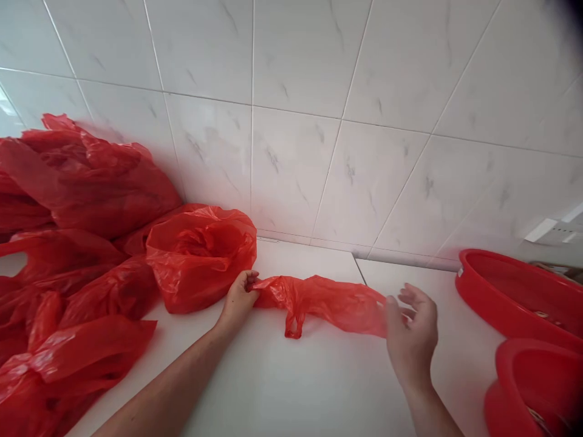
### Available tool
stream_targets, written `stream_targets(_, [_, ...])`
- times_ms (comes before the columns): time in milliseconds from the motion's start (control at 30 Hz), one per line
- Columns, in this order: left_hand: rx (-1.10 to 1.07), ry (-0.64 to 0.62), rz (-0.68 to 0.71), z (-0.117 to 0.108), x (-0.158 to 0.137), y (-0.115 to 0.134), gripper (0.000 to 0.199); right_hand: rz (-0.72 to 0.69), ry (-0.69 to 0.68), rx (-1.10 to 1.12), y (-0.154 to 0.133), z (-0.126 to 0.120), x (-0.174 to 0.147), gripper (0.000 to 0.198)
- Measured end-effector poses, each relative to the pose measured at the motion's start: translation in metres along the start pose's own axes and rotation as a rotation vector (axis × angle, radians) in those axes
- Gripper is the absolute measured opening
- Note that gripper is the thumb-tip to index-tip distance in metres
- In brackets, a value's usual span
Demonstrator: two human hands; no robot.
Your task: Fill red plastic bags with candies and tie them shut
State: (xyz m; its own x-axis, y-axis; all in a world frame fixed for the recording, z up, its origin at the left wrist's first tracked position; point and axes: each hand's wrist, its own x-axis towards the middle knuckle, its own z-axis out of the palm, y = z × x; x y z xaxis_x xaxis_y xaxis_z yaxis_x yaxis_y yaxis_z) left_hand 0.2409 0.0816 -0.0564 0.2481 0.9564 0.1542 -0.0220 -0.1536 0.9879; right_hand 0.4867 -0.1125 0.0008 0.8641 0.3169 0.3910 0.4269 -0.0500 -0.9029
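One firm-looking pinch by the left hand (241, 294), with thumb and fingertips closed on the left end of a red plastic bag (339, 303). At the opposite end, the right hand (413, 331), with fingers loosely curled and spread apart and thumb right at the bag's edge; too blurred to tell a light grip from mere contact. Directly between the two hands, the bag itself: crumpled and flattened, on or just above the counter (273, 388), with its long axis running across from left to right and sloping slightly toward the near side at the right end. Neither hand clearly nearer overall, each close by its own end. Toward the left end, a narrow handle loop (295, 308) sticking out to the near side, closer to the left hand than to the right and apart from both. Just beyond the left hand and to its left, a second red bag (194, 288) with a wide mouth, perhaps touching the fingers; farther left, a big heap of red bags (91, 188). Out past the right hand, well apart from the bag, a large oval basin (483, 297) and, nearer, another red basin (505, 364). Behind the counter, a tiled wall (296, 164).
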Motion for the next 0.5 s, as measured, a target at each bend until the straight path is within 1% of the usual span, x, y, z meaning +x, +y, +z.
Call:
stream_targets(33, [0.036, 0.017, 0.017, 0.001, -0.001, 0.0, 0.036, -0.155, -0.004, -0.09, -0.004, 0.002, -0.008, 0.039])
stream_targets(67, [0.075, 0.035, 0.039, 0.002, -0.004, 0.001, 0.039, -0.293, -0.07, -0.137, -0.007, 0.006, -0.016, 0.029])
stream_targets(100, [0.113, 0.055, 0.068, 0.003, -0.007, 0.003, 0.043, -0.4, -0.184, -0.158, -0.007, 0.01, -0.024, 0.022])
stream_targets(133, [0.15, 0.074, 0.103, 0.004, -0.011, 0.007, 0.047, -0.474, -0.312, -0.176, -0.006, 0.016, -0.031, 0.02])
stream_targets(167, [0.177, 0.091, 0.139, 0.006, -0.015, 0.011, 0.05, -0.516, -0.427, -0.201, -0.002, 0.022, -0.038, 0.022])
stream_targets(200, [0.215, 0.108, 0.19, 0.007, -0.02, 0.016, 0.052, -0.533, -0.511, -0.232, 0.003, 0.029, -0.043, 0.024])
stream_targets(267, [0.36, 0.124, 0.349, 0.011, -0.032, 0.025, 0.049, -0.531, -0.613, -0.309, 0.015, 0.041, -0.05, 0.029])
stream_targets(300, [0.458, 0.1, 0.448, 0.014, -0.038, 0.029, 0.044, -0.534, -0.643, -0.346, 0.021, 0.046, -0.053, 0.031])
stream_targets(367, [0.644, -0.027, 0.62, 0.022, -0.049, 0.035, 0.035, -0.56, -0.665, -0.407, 0.031, 0.052, -0.056, 0.034])
stream_targets(400, [0.703, -0.109, 0.655, 0.026, -0.053, 0.036, 0.033, -0.579, -0.667, -0.426, 0.033, 0.054, -0.057, 0.037])
stream_targets(433, [0.724, -0.177, 0.641, 0.031, -0.057, 0.036, 0.035, -0.599, -0.666, -0.438, 0.034, 0.054, -0.058, 0.039])
stream_targets(467, [0.724, -0.218, 0.594, 0.035, -0.059, 0.036, 0.043, -0.617, -0.666, -0.442, 0.034, 0.054, -0.06, 0.04])
stream_targets(500, [0.698, -0.229, 0.52, 0.039, -0.061, 0.035, 0.052, -0.631, -0.673, -0.439, 0.033, 0.054, -0.061, 0.038])
